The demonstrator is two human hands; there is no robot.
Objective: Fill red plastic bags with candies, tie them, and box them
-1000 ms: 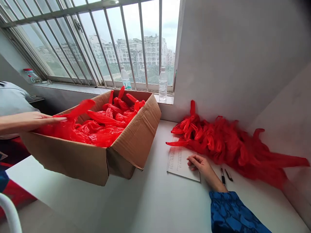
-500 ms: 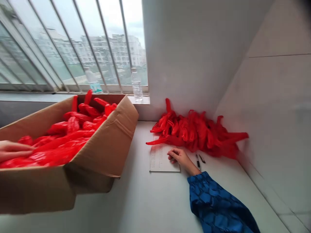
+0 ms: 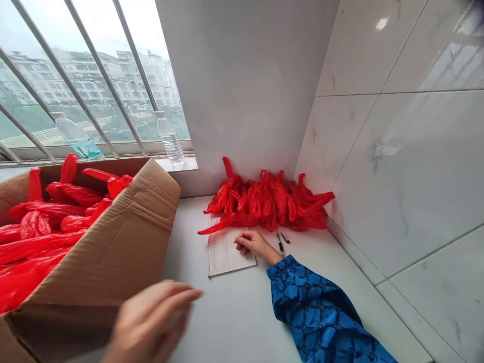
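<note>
My left hand is over the table in front of the cardboard box, smeared by motion. Its fingers stretch out to the right, and I see nothing in them. My right hand rests on a notebook with handwritten columns, its fingers curled in and no object visible between them. Just behind the notebook lies a heap of twisted red plastic bags, one bag end overlapping the page. More red plastic bags fill the box. A black pen lies by my right wrist, its cap beside it.
Two plastic bottles stand on the windowsill by the metal bars: a labelled one and a clear one. A marbled tile wall borders the white table on the right.
My left hand has left the bags in the box and moved right, over the table. My right hand stays on the notebook. The view has turned to the right.
</note>
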